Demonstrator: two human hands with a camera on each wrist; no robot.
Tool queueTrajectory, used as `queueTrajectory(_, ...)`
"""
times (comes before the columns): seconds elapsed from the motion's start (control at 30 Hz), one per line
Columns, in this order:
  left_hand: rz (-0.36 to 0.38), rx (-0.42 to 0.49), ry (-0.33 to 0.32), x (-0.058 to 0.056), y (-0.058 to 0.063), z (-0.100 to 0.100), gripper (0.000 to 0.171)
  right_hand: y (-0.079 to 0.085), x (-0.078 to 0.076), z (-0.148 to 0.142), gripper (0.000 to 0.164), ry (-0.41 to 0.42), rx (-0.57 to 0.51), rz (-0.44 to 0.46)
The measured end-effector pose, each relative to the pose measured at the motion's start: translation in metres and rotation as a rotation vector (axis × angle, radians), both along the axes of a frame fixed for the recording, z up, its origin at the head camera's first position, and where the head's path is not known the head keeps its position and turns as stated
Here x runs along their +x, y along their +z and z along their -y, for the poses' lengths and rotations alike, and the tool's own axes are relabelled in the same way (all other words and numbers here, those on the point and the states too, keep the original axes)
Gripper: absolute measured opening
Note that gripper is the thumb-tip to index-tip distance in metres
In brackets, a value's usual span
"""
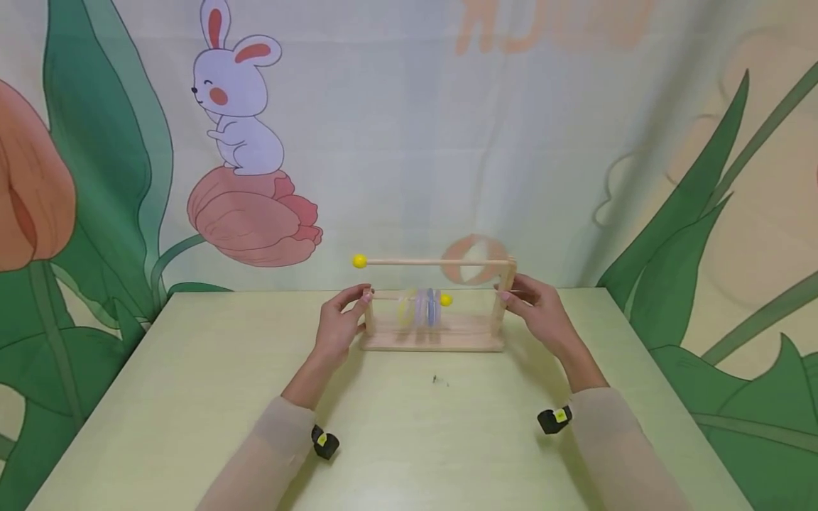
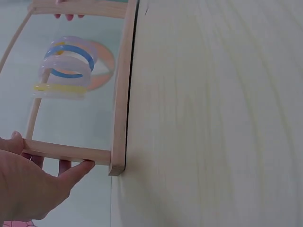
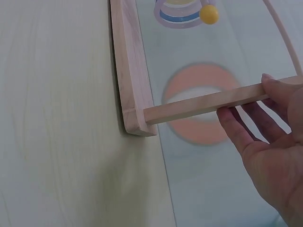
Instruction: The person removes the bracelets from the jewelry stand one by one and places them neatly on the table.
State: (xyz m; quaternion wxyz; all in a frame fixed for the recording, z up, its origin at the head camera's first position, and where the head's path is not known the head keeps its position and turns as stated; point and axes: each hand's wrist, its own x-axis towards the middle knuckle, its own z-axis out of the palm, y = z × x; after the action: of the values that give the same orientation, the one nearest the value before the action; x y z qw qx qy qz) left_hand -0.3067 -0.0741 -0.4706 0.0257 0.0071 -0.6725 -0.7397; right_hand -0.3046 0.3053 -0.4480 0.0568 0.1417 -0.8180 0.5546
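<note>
A wooden stand [image 1: 432, 346] with a flat base, a short left post and a taller right post is upright near the table's far edge. My left hand [image 1: 339, 323] grips the short post [image 2: 66, 151], thumb and fingers on opposite sides. On the tall post [image 3: 203, 104], my right hand [image 1: 537, 312] holds the upper part between thumb and fingers. Several translucent bracelets [image 1: 422, 309], some yellow, lilac and blue, hang on the lower rod, which ends in a yellow ball [image 1: 446, 300]. The upper rod [image 1: 428, 262] carries another yellow ball [image 1: 360, 261] at its left end.
Pale table [image 1: 409, 433] lies under both forearms, with small dark specks [image 1: 435, 380] in front of the stand. Behind it hangs a printed curtain [image 1: 383, 142] with a rabbit and flowers. Each wrist wears a small black camera [image 1: 326, 443].
</note>
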Motion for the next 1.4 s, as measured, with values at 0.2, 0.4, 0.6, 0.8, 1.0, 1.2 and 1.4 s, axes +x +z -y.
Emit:
queueTrajectory(0.2, -0.02, -0.02, -0.009, -0.002, -0.002, -0.012, 0.031, -0.003, -0.002, -0.014, 0.048, 0.025, -0.052, 0.012)
queueTrajectory(0.4, -0.077, -0.208, -0.044, -0.001, -0.003, -0.012, 0.032, -0.005, -0.003, -0.017, 0.045, 0.028, -0.063, 0.011)
queueTrajectory(0.6, -0.076, -0.306, -0.107, -0.003, 0.002, -0.006, 0.035, -0.006, -0.002, -0.014, 0.046, 0.016, -0.058, -0.001)
queueTrajectory(0.8, -0.07, -0.299, -0.133, -0.006, 0.002, -0.005, 0.037, -0.007, -0.001, -0.014, 0.046, -0.011, -0.032, -0.009)
queueTrajectory(1.0, -0.069, -0.309, -0.119, -0.009, 0.0, -0.006, 0.038, -0.006, -0.003, -0.013, 0.047, -0.038, 0.002, -0.004)
queueTrajectory(1.2, -0.105, -0.375, -0.105, -0.007, 0.001, -0.003, 0.035, 0.006, 0.002, -0.008, 0.05, -0.121, 0.174, 0.011)
queueTrajectory(1.4, -0.176, -0.493, -0.117, -0.008, 0.003, 0.002, 0.036, 0.022, 0.019, -0.007, 0.041, -0.278, 0.395, -0.057)
